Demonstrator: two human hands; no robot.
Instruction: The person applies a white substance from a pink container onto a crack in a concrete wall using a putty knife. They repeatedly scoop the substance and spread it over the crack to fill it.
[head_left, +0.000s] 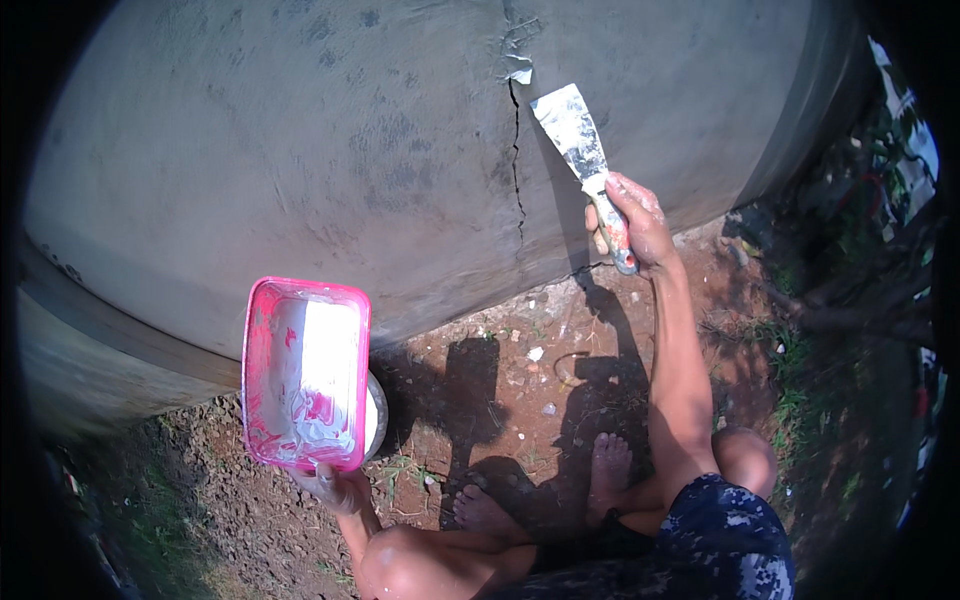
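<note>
Camouflage-patterned sleeve (725, 535) nearest the lens, lower right; the bare right forearm runs up from it toward the grey wall (330, 170).

Right hand (642, 222): fingers closed round the handle of a putty knife (594, 184), blade smeared white and pointing up and to the left. Its shadow on the wall falls apart from it, so blade judged off the surface.

Crack (517, 160): dark, jagged, long axis close to upright, running down toward the wall's lower edge; a torn pale flap (520, 73) sits at its top. Key relation: crack lies just left of the blade and up-left of the right fingers; knife axis leans across that line at a slant. Right hand is clearly the nearer.

Left hand (338, 488): holds a pink tray (364, 385) at its near edge; grip partly hidden underneath. White paste (330, 350) fills mostly the right side. Tray overlaps a round pail (375, 415) near the wall's lower edge. Reddish ground (520, 400) beneath, two bare feet (610, 468) on it.
</note>
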